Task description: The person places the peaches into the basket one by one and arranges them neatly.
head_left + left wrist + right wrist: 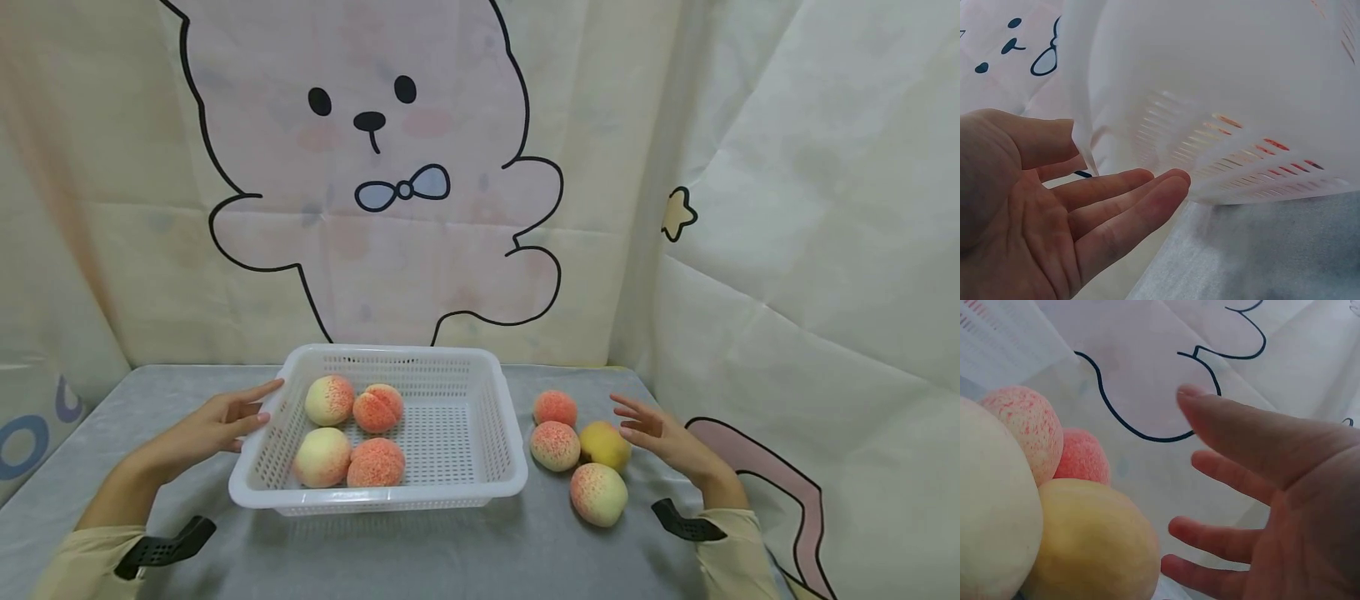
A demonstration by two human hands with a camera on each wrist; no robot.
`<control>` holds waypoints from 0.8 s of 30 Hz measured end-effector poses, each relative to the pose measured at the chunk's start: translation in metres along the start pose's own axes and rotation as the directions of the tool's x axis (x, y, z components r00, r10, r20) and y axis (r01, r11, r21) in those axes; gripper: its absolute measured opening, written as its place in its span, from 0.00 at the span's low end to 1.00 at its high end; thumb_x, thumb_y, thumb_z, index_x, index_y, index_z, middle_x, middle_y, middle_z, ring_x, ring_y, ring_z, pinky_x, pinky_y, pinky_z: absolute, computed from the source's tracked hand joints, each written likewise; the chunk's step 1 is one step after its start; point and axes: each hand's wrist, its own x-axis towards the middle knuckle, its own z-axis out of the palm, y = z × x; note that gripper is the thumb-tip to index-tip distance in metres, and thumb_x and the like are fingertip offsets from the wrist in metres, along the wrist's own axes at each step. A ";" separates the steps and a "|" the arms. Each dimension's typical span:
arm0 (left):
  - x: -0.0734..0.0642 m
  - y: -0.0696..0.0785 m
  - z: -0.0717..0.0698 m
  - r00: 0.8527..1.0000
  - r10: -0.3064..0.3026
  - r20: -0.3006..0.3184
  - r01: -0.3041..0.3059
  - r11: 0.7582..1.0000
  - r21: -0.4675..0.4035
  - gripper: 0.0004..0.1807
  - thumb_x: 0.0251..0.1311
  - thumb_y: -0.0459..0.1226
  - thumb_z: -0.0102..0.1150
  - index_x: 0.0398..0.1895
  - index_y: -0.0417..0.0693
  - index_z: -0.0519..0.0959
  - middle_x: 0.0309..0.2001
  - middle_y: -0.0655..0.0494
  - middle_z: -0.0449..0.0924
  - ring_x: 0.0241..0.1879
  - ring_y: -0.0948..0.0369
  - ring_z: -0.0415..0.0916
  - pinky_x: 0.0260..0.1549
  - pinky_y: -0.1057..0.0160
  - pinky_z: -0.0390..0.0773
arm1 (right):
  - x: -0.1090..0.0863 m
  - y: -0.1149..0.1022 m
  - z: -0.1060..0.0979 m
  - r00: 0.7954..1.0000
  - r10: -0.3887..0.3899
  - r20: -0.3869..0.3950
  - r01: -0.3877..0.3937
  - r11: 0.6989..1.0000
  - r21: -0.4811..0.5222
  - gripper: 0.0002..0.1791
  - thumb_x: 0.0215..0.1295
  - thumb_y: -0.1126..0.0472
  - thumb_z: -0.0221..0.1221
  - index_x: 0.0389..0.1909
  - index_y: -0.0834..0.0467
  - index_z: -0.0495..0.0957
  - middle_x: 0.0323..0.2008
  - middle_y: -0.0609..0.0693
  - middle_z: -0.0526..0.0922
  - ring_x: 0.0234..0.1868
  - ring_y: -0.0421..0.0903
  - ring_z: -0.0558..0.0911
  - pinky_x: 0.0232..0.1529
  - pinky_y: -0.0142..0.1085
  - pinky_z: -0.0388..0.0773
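Note:
My left hand (217,423) is at the left side of a white plastic basket (420,500), its fairly straight fingers touching the rim. In the left wrist view the fingers (1141,209) reach along the outer wall, and the lip hides the thumb's tip. Inside, on the left half, lie a pale peach (322,457), a pale-and-red peach (329,400) and two redder peaches. My right hand (671,442) hovers beside a yellow peach (606,447), fingers spread and holding nothing. Around that one lie a speckled peach (555,446), a red peach (556,407) and a pale peach (598,495).
A grey cloth (390,558) covers the table under the basket and fruit. Behind it hangs a curtain (600,250) with a cartoon bear, and another light sheet (825,250) hangs along the right. Both wrists carry a black band.

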 end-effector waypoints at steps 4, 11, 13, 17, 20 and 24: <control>0.000 0.000 0.000 1.000 -0.003 -0.005 0.003 1.000 0.002 0.39 0.77 0.44 0.48 0.82 0.43 0.43 0.71 0.24 0.62 0.49 0.72 0.79 0.45 0.49 0.83 | 0.003 0.008 -0.001 0.997 0.004 0.081 -0.007 0.999 0.042 0.33 0.79 0.58 0.51 0.80 0.52 0.53 0.78 0.65 0.55 0.76 0.74 0.56 0.67 0.69 0.63; 0.000 0.001 0.000 1.000 -0.009 -0.008 0.009 1.000 0.013 0.40 0.77 0.44 0.49 0.82 0.43 0.43 0.71 0.24 0.62 0.50 0.69 0.78 0.45 0.46 0.84 | 0.003 0.018 0.001 0.991 0.018 0.134 -0.029 0.996 0.079 0.33 0.78 0.60 0.51 0.80 0.52 0.54 0.78 0.65 0.55 0.77 0.74 0.50 0.66 0.67 0.65; 0.000 0.002 0.001 1.000 -0.006 -0.007 0.006 1.000 0.013 0.40 0.76 0.44 0.49 0.82 0.43 0.43 0.71 0.24 0.62 0.50 0.69 0.79 0.45 0.46 0.84 | 0.002 0.021 0.001 0.989 0.023 0.145 -0.036 0.995 0.091 0.33 0.78 0.60 0.51 0.80 0.52 0.54 0.78 0.66 0.55 0.77 0.73 0.50 0.66 0.63 0.68; 0.000 0.001 0.001 1.000 -0.001 -0.009 0.001 1.000 0.014 0.39 0.77 0.44 0.49 0.82 0.43 0.43 0.71 0.24 0.62 0.49 0.70 0.79 0.45 0.46 0.84 | 0.004 0.029 0.001 0.986 0.034 0.165 -0.053 0.992 0.116 0.33 0.78 0.60 0.50 0.80 0.51 0.54 0.79 0.63 0.55 0.77 0.62 0.59 0.63 0.45 0.74; 0.000 0.000 0.000 1.000 0.000 -0.006 0.000 1.000 0.011 0.39 0.77 0.44 0.48 0.82 0.43 0.43 0.71 0.24 0.62 0.49 0.72 0.78 0.45 0.48 0.84 | 0.007 0.037 0.003 0.985 0.035 0.171 -0.057 0.990 0.129 0.33 0.78 0.59 0.51 0.80 0.50 0.54 0.80 0.63 0.51 0.72 0.38 0.66 0.58 0.35 0.77; 0.000 -0.001 -0.001 1.000 0.000 0.000 0.000 1.000 0.004 0.39 0.77 0.44 0.47 0.82 0.43 0.43 0.71 0.24 0.61 0.49 0.76 0.77 0.44 0.51 0.83 | 0.010 0.042 0.007 0.984 0.032 0.175 -0.057 0.989 0.139 0.34 0.77 0.59 0.53 0.80 0.51 0.54 0.80 0.66 0.45 0.62 0.22 0.67 0.55 0.31 0.79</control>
